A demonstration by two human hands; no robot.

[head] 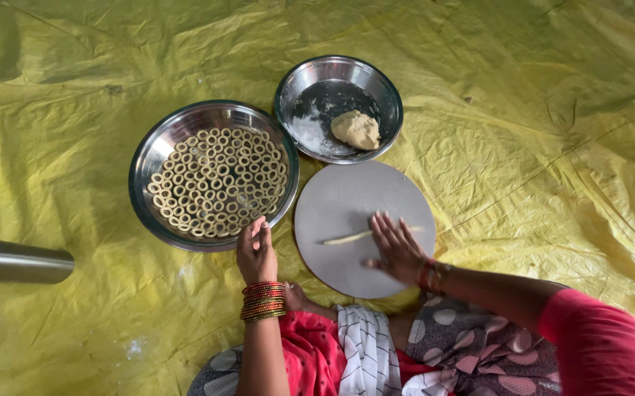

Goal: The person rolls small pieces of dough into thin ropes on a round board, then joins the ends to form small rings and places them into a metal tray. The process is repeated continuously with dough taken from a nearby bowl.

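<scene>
A: Right hand?
B: My right hand (397, 248) is lower centre-right of the frame, spread flat, fingers straight, palm down on a thin dough strip (355, 236) lying across the round grey board (347, 198). Nothing gripped, just pressing on it. Strip pokes out to the left of my fingers

A: Left hand?
B: My left hand (256, 253) is lower centre, at the near rim of the big steel plate (149, 158). Fingers curled in loosely; can't tell whether anything is pinched between them. Red and gold bangles (262, 301) on that wrist

A: What's in the plate?
B: Many small dough rings (218, 180) laid flat, packed side by side, left of centre

A: Other stuff?
B: Smaller steel bowl (387, 95) at upper centre, just above the board, with a dough lump (356, 129) in it and a dusting of white flour. Everything sits on a crinkled yellow plastic sheet (537, 110) on the floor. Steel cylinder (17, 260) at the left edge, well apart from the plate. My lap in patterned cloth at the bottom
</scene>
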